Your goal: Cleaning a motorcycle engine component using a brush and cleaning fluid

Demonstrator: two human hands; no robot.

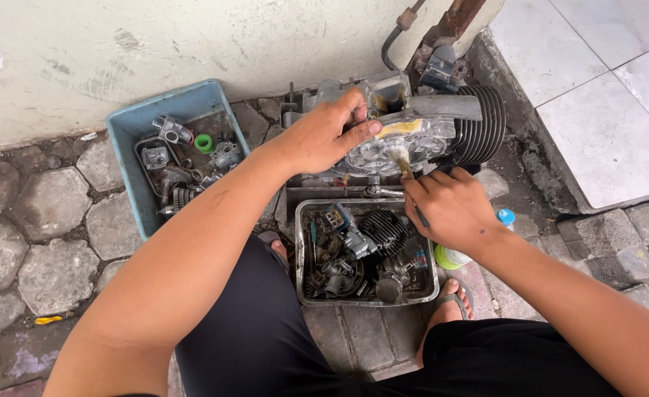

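black shorts (266,338), grey flip-flops (453,300), bare arms

Two trays of parts sit here: one blue plastic tray (130,132), one metal tray (300,250). One engine block (442,132), one brush (405,167), two hands.
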